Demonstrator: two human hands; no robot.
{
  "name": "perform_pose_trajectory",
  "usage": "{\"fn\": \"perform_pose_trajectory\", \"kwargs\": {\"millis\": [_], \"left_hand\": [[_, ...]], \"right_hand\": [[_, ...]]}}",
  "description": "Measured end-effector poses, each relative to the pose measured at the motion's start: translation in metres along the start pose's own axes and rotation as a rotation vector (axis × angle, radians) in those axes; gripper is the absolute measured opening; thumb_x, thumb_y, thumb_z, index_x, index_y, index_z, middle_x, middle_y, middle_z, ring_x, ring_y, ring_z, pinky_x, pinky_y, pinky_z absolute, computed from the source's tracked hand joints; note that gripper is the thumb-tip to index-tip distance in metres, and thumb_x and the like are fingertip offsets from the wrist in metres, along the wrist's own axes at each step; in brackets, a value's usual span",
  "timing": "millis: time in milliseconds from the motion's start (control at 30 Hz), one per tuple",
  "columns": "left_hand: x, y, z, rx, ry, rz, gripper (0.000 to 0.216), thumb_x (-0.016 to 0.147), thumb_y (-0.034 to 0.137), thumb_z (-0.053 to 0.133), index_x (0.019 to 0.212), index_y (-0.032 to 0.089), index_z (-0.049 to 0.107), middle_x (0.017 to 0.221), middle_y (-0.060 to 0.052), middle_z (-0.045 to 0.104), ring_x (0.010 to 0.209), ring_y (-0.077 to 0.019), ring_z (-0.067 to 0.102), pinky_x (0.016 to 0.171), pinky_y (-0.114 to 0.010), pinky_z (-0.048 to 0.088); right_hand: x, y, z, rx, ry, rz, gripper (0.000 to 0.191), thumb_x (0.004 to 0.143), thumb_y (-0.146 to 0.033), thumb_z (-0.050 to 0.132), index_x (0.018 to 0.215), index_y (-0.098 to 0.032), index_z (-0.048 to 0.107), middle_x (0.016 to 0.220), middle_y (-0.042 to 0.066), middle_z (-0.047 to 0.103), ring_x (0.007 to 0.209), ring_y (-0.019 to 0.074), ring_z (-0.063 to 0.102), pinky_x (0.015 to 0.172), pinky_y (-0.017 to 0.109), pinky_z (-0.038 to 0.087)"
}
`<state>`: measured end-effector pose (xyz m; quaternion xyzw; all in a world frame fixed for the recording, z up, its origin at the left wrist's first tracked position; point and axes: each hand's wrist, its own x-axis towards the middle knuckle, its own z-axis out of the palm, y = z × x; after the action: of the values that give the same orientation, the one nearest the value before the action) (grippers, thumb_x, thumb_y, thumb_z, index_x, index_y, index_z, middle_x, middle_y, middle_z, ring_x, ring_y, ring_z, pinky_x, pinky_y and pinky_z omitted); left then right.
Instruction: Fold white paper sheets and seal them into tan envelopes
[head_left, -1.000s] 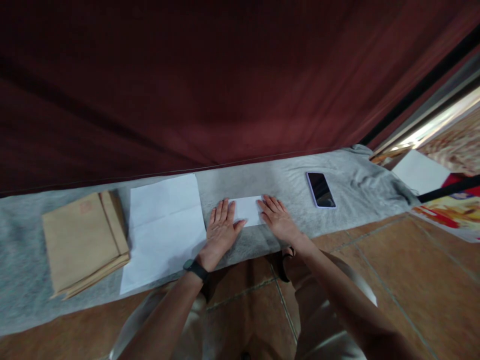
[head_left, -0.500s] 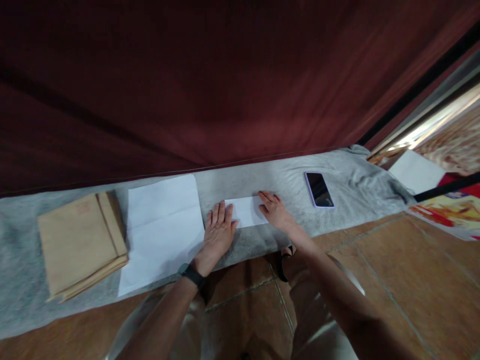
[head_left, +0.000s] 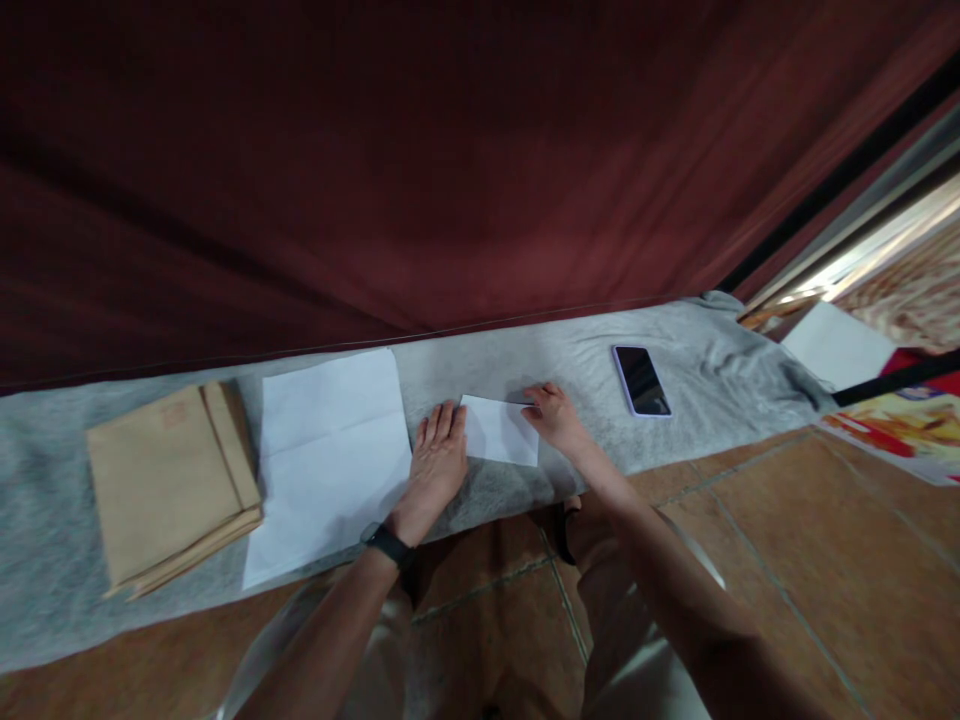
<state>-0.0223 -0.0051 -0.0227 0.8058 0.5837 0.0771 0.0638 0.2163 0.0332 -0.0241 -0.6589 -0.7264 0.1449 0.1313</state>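
Note:
A small folded sheet of white paper [head_left: 499,430] lies between my two hands, slightly turned. My left hand [head_left: 441,445] rests flat at its left end, fingers stretched out, a dark watch on the wrist. At the right end, my right hand [head_left: 555,412] has its fingers bent together around the upper right corner of the folded paper. Left of my left hand is a larger white sheet [head_left: 330,460] with a faint crease across it. Further left sits a stack of brown paper envelopes [head_left: 169,480], partly beside the sheet.
A phone [head_left: 642,382] with a purple case lies to the right on the grey cloth [head_left: 720,370]. Behind the cloth hangs a dark red curtain [head_left: 450,180]. Tiled floor [head_left: 757,530] shows in front, and a colourful printed sheet [head_left: 900,440] is at the far right.
The folded paper has turned a little, its right end now nearer to me. My right hand's fingers have gone from lying flat to bent at its corner. My left hand stays almost in place.

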Motion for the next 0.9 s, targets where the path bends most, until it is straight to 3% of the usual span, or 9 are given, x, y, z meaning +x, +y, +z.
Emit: {"fn": "perform_pose_trajectory", "kwargs": {"millis": [167,267,400,500,567,667,767,900], "left_hand": [[0.001,0.001,0.0,-0.051,0.021,-0.013,0.054,0.097,0.017,0.034,0.149,0.009,0.046,0.157,-0.019,0.043,0.148,-0.0321,0.036,0.121,-0.051,0.031],[0.003,0.0,0.001,-0.158,0.057,-0.034,0.054,0.097,0.019,0.037,0.149,0.009,0.046,0.155,-0.018,0.046,0.147,-0.0312,0.038,0.121,-0.05,0.03],[0.012,-0.003,-0.002,-0.48,0.155,-0.108,0.057,0.095,0.028,0.047,0.149,0.012,0.044,0.149,-0.018,0.054,0.136,-0.0306,0.052,0.115,-0.048,0.04],[0.02,-0.005,-0.005,-0.817,0.203,-0.261,0.061,0.091,0.032,0.056,0.148,0.014,0.046,0.13,-0.016,0.068,0.112,-0.0276,0.067,0.097,-0.043,0.053],[0.023,-0.007,-0.006,-1.019,0.217,-0.373,0.059,0.085,0.032,0.063,0.141,0.015,0.054,0.106,-0.01,0.075,0.091,-0.0239,0.07,0.084,-0.037,0.056],[0.025,-0.009,-0.007,-1.269,0.208,-0.48,0.041,0.074,0.033,0.074,0.112,0.017,0.072,0.083,-0.004,0.074,0.075,-0.0194,0.067,0.073,-0.03,0.053],[0.024,-0.009,-0.008,-1.405,0.187,-0.51,0.025,0.066,0.034,0.08,0.083,0.017,0.074,0.078,-0.003,0.073,0.073,-0.0169,0.065,0.071,-0.028,0.051],[0.024,-0.008,-0.01,-1.434,0.208,-0.536,0.029,0.063,0.039,0.083,0.079,0.018,0.073,0.078,-0.001,0.072,0.07,-0.0145,0.063,0.066,-0.025,0.047]], "right_hand": [[0.0,0.005,-0.001,0.107,-0.017,0.015,0.016,0.085,-0.019,0.062,0.092,-0.023,0.076,0.089,0.006,0.072,0.103,0.0232,0.061,0.096,0.033,0.047],[0.0,0.008,-0.003,0.321,-0.019,0.062,0.013,0.081,-0.018,0.062,0.082,-0.023,0.073,0.085,0.003,0.071,0.093,0.021,0.063,0.087,0.031,0.05],[0.002,0.012,-0.006,0.597,-0.058,0.122,0.009,0.08,-0.024,0.059,0.081,-0.022,0.068,0.075,-0.001,0.066,0.07,0.0154,0.061,0.065,0.026,0.05],[0.002,0.013,-0.01,0.823,-0.114,0.154,0.009,0.079,-0.031,0.061,0.077,-0.022,0.063,0.068,-0.003,0.062,0.061,0.0138,0.058,0.053,0.023,0.046],[0.002,0.012,-0.014,0.95,-0.139,0.163,0.014,0.074,-0.035,0.066,0.074,-0.022,0.061,0.065,-0.004,0.059,0.057,0.0127,0.055,0.049,0.023,0.044],[0.0,0.009,-0.019,1.087,-0.17,0.165,0.021,0.068,-0.039,0.072,0.072,-0.02,0.062,0.063,-0.004,0.059,0.054,0.0108,0.052,0.046,0.022,0.042],[-0.002,0.006,-0.024,1.114,-0.177,0.183,0.023,0.066,-0.039,0.076,0.071,-0.02,0.063,0.061,-0.005,0.058,0.051,0.0094,0.05,0.045,0.021,0.041],[-0.003,0.004,-0.028,1.126,-0.154,0.199,0.026,0.065,-0.041,0.078,0.07,-0.02,0.064,0.06,-0.005,0.06,0.052,0.0097,0.052,0.045,0.02,0.043]]}}
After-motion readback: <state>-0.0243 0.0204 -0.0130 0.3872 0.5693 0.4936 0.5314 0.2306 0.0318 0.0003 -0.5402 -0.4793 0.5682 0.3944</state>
